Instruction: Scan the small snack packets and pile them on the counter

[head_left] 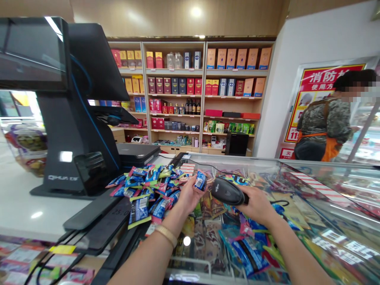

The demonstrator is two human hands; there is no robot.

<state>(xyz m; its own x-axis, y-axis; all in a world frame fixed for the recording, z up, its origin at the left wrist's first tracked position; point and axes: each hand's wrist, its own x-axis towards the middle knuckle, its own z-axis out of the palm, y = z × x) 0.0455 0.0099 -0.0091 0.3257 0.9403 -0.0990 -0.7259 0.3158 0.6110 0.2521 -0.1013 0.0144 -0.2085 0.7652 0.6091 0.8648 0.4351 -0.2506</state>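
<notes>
My left hand [189, 198] pinches a small blue snack packet [200, 180], its white barcode label facing up. Wrapped round the handle of a black barcode scanner [227, 191], my right hand [257, 204] points its head left toward that packet, a small gap between them. A heap of similar blue, pink and green packets [148, 182] lies left of my left hand. More packets [249, 253] lie on the glass counter below my right hand, partly hidden by my forearm.
A black point-of-sale terminal [74, 118] stands at left, with cables near its base. The glass-topped counter [299, 186] runs to the right over packaged goods. Shelves [175, 72] of boxes and bottles line the back wall. A person in an orange apron [331, 146] stands at right.
</notes>
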